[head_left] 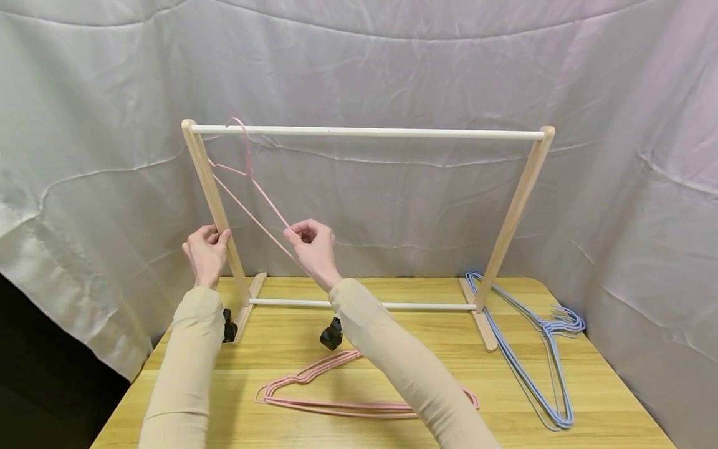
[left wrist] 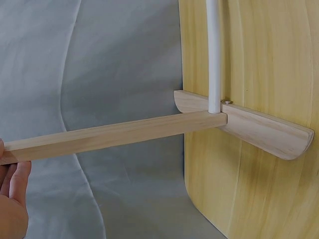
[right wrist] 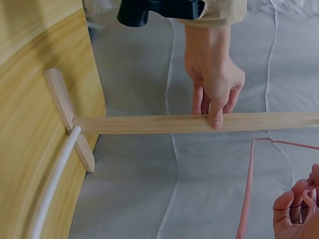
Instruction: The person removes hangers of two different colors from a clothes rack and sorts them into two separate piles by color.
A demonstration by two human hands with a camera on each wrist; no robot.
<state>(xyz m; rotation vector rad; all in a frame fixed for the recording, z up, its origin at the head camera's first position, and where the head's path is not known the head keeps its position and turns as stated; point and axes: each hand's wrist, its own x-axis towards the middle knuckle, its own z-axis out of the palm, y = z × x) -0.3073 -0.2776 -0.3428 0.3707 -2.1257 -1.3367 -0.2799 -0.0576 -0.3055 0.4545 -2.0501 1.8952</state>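
Observation:
A wooden rack with a white top rail [head_left: 364,131] stands on the table. My left hand [head_left: 206,252] grips its left post [head_left: 210,181] partway up; in the right wrist view the thumb of the left hand [right wrist: 214,84] lies across the wood. The hook of a pink hanger [head_left: 269,201] arches over the rail near its left end. My right hand [head_left: 316,251] pinches this hanger low on its near side, and the hanger hangs at a slant. In the right wrist view the right hand [right wrist: 294,214] is partly cut off, with the pink hanger [right wrist: 246,194] beside it.
Several pink hangers [head_left: 336,408] lie stacked at the table's front, partly hidden by my right sleeve. Several blue hangers [head_left: 518,368] lie at the right, by the rack's right post [head_left: 513,218]. A white lower bar [head_left: 426,306] joins the posts. Grey curtain [head_left: 359,206] surrounds the table.

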